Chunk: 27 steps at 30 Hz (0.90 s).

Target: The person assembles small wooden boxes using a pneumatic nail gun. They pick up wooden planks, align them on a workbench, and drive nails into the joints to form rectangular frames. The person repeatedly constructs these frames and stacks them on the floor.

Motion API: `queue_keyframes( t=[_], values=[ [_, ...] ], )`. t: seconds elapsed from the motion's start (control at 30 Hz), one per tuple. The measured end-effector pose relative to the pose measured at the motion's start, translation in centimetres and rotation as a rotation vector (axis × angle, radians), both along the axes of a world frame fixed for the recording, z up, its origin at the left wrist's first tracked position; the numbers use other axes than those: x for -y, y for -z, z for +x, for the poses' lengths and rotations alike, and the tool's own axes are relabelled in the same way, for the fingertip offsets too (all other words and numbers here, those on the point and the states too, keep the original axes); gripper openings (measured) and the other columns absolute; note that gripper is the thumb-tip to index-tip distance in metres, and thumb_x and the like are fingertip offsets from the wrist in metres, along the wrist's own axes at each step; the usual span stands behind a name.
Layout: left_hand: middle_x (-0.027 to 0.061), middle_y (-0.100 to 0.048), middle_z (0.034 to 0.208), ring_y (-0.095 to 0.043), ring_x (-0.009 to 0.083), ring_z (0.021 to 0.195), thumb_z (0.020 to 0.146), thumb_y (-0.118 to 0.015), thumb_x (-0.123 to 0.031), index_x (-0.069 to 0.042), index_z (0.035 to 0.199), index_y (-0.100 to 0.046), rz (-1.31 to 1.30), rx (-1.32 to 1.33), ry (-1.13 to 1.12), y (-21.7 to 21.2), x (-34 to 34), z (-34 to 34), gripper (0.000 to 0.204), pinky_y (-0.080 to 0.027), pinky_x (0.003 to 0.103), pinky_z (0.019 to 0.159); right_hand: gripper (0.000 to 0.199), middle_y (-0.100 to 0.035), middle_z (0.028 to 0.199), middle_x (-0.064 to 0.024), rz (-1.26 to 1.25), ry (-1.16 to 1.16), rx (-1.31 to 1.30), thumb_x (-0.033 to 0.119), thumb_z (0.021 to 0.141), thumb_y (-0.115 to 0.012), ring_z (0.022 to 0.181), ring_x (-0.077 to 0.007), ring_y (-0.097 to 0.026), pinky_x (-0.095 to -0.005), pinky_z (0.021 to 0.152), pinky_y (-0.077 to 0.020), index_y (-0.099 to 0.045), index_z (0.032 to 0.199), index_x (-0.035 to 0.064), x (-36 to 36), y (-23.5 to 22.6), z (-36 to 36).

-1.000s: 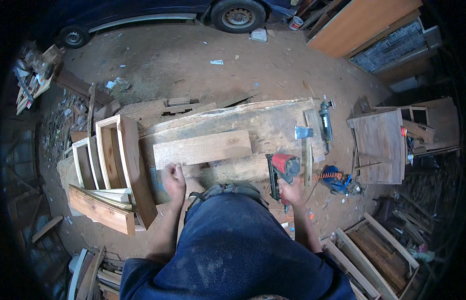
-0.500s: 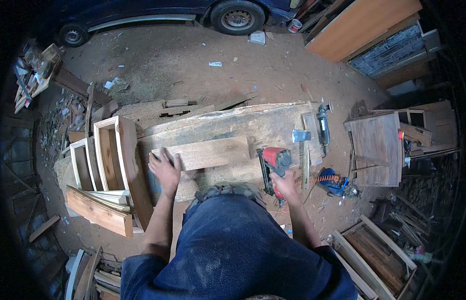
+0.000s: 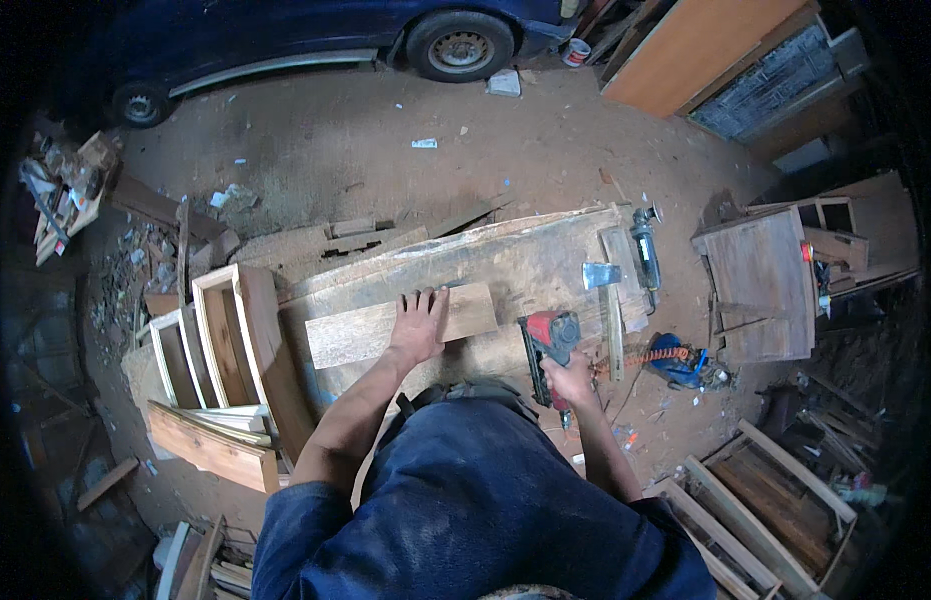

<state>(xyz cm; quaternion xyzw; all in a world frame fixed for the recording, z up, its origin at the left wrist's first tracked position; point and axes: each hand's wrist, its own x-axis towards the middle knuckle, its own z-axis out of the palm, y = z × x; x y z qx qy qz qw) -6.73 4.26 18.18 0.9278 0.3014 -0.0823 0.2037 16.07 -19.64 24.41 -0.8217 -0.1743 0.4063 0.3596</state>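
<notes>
A light wooden board [image 3: 360,333] lies flat on the worn wooden workbench [image 3: 530,250]. Across its upper face, right of the middle, my left hand [image 3: 417,328] rests with fingers stretched toward the far edge. My right hand [image 3: 569,380] is wrapped round the handle of a red and black nail gun [image 3: 550,335], just beyond the board's right end. An orange coiled hose [image 3: 655,355] runs to the right from near the nail gun. A hatchet [image 3: 601,276] lies on the bench past the nail gun, its head toward the far side.
Drawer-like wooden frames [image 3: 230,340] stand at the bench's left end, with a loose plank [image 3: 210,445] in front. An angle grinder [image 3: 645,250] lies at the right end. A wooden cabinet [image 3: 760,290] stands further right. Beyond the dirt floor is a blue vehicle [image 3: 285,40].
My left hand has moved right along the board, from its left end to right of its middle. My right hand still holds the nail gun, slightly lower. The view has shifted a little.
</notes>
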Motion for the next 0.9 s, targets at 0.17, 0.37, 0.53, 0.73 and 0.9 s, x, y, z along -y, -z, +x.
queue_keyframes(
  t=[0.17,0.37,0.53,0.73,0.9],
  values=[
    [0.0235,-0.050,0.146,-0.048,0.0418,0.134,0.059,-0.086,-0.032,-0.003,0.154,-0.038,-0.275,0.175,-0.154,-3.5,-6.0,-0.5,0.110,-0.037,0.049,0.116,0.009,-0.060,0.063,-0.0010,0.010,0.101,-0.059,0.008,0.086,-0.065,0.050,-0.0110,-0.056,-0.0289,0.047,-0.0463,-0.064,0.078,0.0046,0.6,-0.6,0.0],
    [0.0193,-0.062,0.138,-0.057,0.0280,0.129,0.059,-0.083,-0.025,0.002,0.151,-0.045,-0.916,0.433,-0.502,-12.5,-10.1,-1.4,0.103,-0.041,0.036,0.112,0.011,-0.060,0.063,-0.0017,-0.015,0.155,-0.046,0.011,0.088,-0.066,0.051,-0.0118,-0.057,-0.0290,0.048,-0.0469,-0.065,0.079,0.0048,1.4,0.3,0.3],
    [0.0190,-0.057,0.144,-0.054,0.0260,0.131,0.060,-0.081,-0.023,0.001,0.153,-0.043,-0.885,0.502,-0.481,-10.0,-12.2,-2.5,0.103,-0.037,0.034,0.114,0.013,-0.060,0.063,-0.0016,0.039,0.130,-0.095,0.010,0.088,-0.066,0.050,-0.0116,-0.056,-0.0293,0.047,-0.0464,-0.064,0.077,0.0043,1.2,0.7,0.5],
    [0.0229,-0.054,0.147,-0.053,0.0297,0.134,0.059,-0.083,-0.026,0.001,0.154,-0.040,-0.847,0.446,-0.451,-9.9,-12.6,-3.2,0.108,-0.037,0.037,0.116,0.011,-0.059,0.064,-0.0006,0.050,0.082,-0.060,0.009,0.087,-0.066,0.051,-0.0113,-0.056,-0.0299,0.047,-0.0467,-0.063,0.078,0.0036,1.3,0.3,0.5],
    [0.0301,-0.047,0.141,-0.050,0.0467,0.128,0.057,-0.089,-0.037,0.001,0.154,-0.037,-0.127,0.340,-0.418,-9.4,-5.5,-1.0,0.117,-0.041,0.048,0.113,0.011,-0.059,0.064,-0.0012,0.053,0.105,-0.072,0.012,0.087,-0.067,0.051,-0.0115,-0.056,-0.0305,0.048,-0.0465,-0.065,0.081,0.0023,1.4,0.5,0.3]
  ],
)
